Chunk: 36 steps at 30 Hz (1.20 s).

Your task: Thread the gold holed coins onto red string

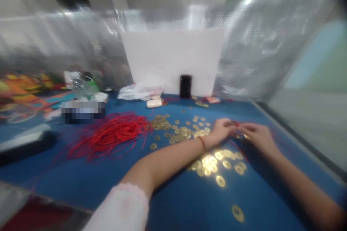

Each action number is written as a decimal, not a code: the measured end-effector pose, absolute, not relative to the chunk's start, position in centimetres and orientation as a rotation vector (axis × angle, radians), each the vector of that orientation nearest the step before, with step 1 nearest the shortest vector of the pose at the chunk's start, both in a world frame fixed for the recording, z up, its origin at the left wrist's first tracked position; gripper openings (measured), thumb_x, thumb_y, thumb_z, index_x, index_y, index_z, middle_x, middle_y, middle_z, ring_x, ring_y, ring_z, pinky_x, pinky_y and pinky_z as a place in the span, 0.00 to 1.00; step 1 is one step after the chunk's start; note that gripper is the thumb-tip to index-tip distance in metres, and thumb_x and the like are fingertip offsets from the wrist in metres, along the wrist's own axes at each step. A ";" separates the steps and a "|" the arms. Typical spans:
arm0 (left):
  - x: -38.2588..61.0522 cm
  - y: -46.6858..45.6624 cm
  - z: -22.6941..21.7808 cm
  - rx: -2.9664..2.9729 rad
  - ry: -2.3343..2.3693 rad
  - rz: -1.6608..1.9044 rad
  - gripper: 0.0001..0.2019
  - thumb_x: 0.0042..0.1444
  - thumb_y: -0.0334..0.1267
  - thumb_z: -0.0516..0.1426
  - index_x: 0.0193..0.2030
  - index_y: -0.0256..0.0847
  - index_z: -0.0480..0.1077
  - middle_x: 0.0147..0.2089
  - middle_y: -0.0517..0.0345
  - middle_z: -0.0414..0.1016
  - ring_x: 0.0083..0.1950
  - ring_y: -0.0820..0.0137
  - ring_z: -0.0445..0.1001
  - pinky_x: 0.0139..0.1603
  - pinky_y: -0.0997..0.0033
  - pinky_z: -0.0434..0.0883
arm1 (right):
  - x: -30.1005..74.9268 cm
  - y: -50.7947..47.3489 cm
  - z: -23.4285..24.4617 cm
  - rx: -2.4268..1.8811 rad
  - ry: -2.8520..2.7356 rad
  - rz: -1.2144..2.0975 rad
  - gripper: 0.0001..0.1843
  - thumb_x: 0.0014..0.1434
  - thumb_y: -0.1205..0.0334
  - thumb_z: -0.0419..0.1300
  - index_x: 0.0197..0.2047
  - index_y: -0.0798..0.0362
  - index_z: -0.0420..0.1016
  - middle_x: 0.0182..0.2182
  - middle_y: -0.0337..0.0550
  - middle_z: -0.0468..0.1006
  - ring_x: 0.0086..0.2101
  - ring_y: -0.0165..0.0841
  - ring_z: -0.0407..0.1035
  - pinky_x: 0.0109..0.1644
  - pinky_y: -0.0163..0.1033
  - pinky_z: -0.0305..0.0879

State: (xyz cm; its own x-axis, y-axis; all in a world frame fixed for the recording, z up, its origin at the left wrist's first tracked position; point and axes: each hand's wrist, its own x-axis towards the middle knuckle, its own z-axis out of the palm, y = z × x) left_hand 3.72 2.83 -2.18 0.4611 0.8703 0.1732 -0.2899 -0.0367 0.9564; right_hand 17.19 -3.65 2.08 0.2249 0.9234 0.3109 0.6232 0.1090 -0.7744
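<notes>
My left hand (pixel 222 130) and my right hand (pixel 256 135) meet at the right side of the blue table, fingertips pinched close together. Between them is a bit of red cord (pixel 237 124), with a strand trailing down below the fingers. Gold coins show just under my right fingers, but blur hides whether they are threaded on the cord. Loose gold coins with holes in the middle (pixel 208 163) lie in front of my hands. More of these brass-coloured coins (pixel 180 135) spread to the left, beyond my left forearm.
A heap of red cords (pixel 119 133) lies on the blue tabletop (pixel 173 195) at left. Behind stand a dark phone (pixel 185 86) and a white board (pixel 173 57). A white plastic bag (pixel 141 91), a small white case (pixel 154 103) and a clear bottle (pixel 80 86) are toward the back.
</notes>
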 end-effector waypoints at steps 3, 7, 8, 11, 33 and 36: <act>3.8 2.9 -2.2 1.345 0.616 1.012 0.03 0.48 0.31 0.60 0.27 0.35 0.69 0.23 0.60 0.71 0.25 0.75 0.67 0.31 0.74 0.65 | 17.3 -3.6 1.8 -1.591 -1.525 0.348 0.17 0.44 0.47 0.60 0.24 0.52 0.80 0.23 0.43 0.79 0.25 0.38 0.70 0.28 0.38 0.61; 3.7 3.1 -2.1 1.370 0.652 0.941 0.05 0.49 0.33 0.60 0.26 0.36 0.68 0.22 0.61 0.69 0.24 0.76 0.65 0.31 0.73 0.64 | 17.6 -3.4 1.3 -1.575 -1.527 0.302 0.16 0.44 0.47 0.60 0.24 0.51 0.81 0.21 0.42 0.79 0.22 0.36 0.69 0.26 0.38 0.59; 3.7 3.1 -2.0 1.354 0.651 0.919 0.06 0.49 0.34 0.61 0.27 0.36 0.69 0.22 0.61 0.70 0.24 0.75 0.65 0.31 0.73 0.64 | 17.7 -3.3 1.2 -1.568 -1.521 0.301 0.16 0.44 0.47 0.61 0.24 0.51 0.81 0.21 0.42 0.79 0.22 0.35 0.68 0.25 0.37 0.59; 3.5 3.0 -1.6 1.282 0.625 0.867 0.07 0.48 0.35 0.62 0.28 0.35 0.69 0.23 0.60 0.70 0.26 0.74 0.67 0.33 0.72 0.65 | 17.7 -3.3 1.2 -1.541 -1.519 0.320 0.16 0.44 0.47 0.61 0.24 0.51 0.81 0.22 0.42 0.79 0.22 0.35 0.68 0.25 0.37 0.59; 2.4 2.5 -1.0 1.157 0.491 0.907 0.26 0.30 0.49 0.72 0.32 0.32 0.75 0.27 0.57 0.74 0.27 0.75 0.69 0.35 0.69 0.68 | 17.6 -4.0 1.9 -1.469 -1.532 0.319 0.17 0.46 0.46 0.63 0.30 0.52 0.82 0.23 0.42 0.79 0.26 0.38 0.71 0.28 0.39 0.62; 2.5 2.4 -0.9 1.175 0.527 0.879 0.27 0.29 0.52 0.71 0.29 0.32 0.74 0.24 0.58 0.73 0.26 0.75 0.68 0.34 0.69 0.67 | 17.7 -4.0 1.6 -1.483 -1.604 0.153 0.18 0.50 0.47 0.60 0.32 0.52 0.81 0.25 0.44 0.79 0.27 0.38 0.71 0.31 0.40 0.62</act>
